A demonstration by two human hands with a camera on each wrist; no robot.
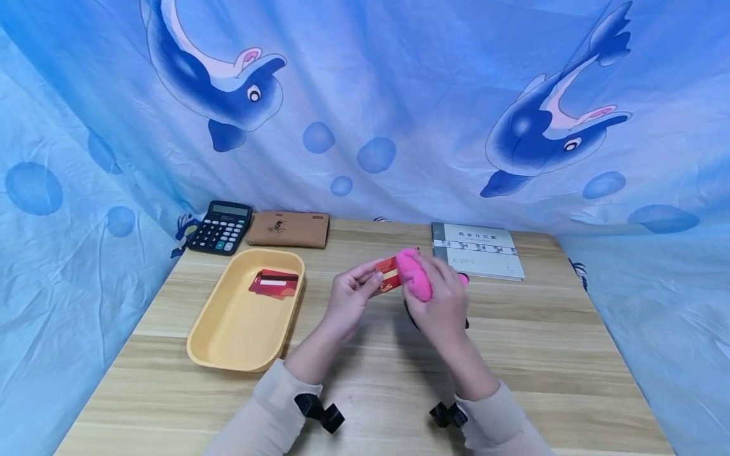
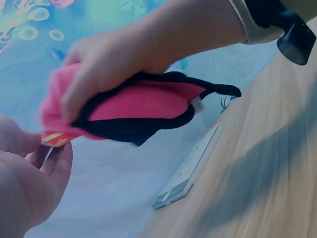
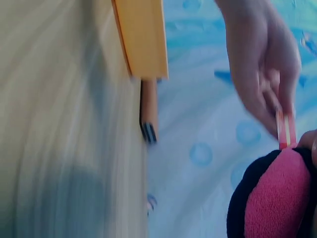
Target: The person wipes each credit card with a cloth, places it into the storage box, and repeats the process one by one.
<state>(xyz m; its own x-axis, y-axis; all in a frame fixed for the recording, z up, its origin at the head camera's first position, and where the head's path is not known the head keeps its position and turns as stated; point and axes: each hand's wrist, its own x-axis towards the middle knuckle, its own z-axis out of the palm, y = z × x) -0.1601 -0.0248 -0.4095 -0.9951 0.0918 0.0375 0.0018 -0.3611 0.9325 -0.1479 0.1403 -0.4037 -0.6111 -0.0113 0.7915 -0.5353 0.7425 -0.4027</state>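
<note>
Between thumb and fingers my left hand (image 1: 349,297) pinches a red card (image 1: 388,275) by its left end, above the table. My right hand (image 1: 441,301) grips a pink cloth (image 1: 414,273) with black edging and presses it over the card's right end. In the left wrist view the cloth (image 2: 143,106) hangs below the right hand, its dark border and a small white tag showing. The right wrist view shows the card (image 3: 286,130) running from the left fingers to the cloth (image 3: 277,198). The card's covered end is hidden.
A yellow tray (image 1: 239,329) stands on the left of the wooden table, with red cards (image 1: 274,284) lying inside. Behind it are a black calculator (image 1: 221,227) and a brown wallet (image 1: 289,229). A grey-white notebook (image 1: 478,251) lies at the back right. A blue dolphin-print curtain (image 1: 388,107) encloses the table.
</note>
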